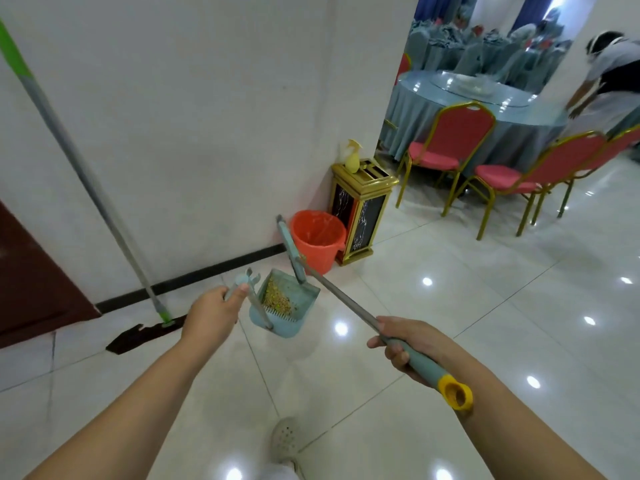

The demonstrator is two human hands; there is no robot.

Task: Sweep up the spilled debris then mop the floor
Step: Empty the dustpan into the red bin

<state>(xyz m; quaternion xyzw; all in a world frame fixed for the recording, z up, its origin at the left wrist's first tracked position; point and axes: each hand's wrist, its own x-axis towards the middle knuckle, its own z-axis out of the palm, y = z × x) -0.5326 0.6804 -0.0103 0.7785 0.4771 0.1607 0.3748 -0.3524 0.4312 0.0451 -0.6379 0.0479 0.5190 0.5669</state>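
My left hand (212, 315) grips the top of the handle of a light blue dustpan (291, 308), which hangs just above the floor. Yellowish-brown debris (275, 296) lies in the pan. My right hand (403, 344) grips the teal grip of a broom handle (346, 299). The broom's head (290, 249) is raised over the far side of the dustpan, near an orange bucket (317, 239). A mop with a green and grey pole (83, 178) leans against the wall at left, its dark flat head (145, 334) on the floor.
A black and gold bin (360, 211) with a yellow bottle on top stands at the wall corner. Red chairs (450, 157) surround a blue-clothed round table (485, 109) at right, where another person bends over. My shoe (284, 438) is on the glossy white tiles.
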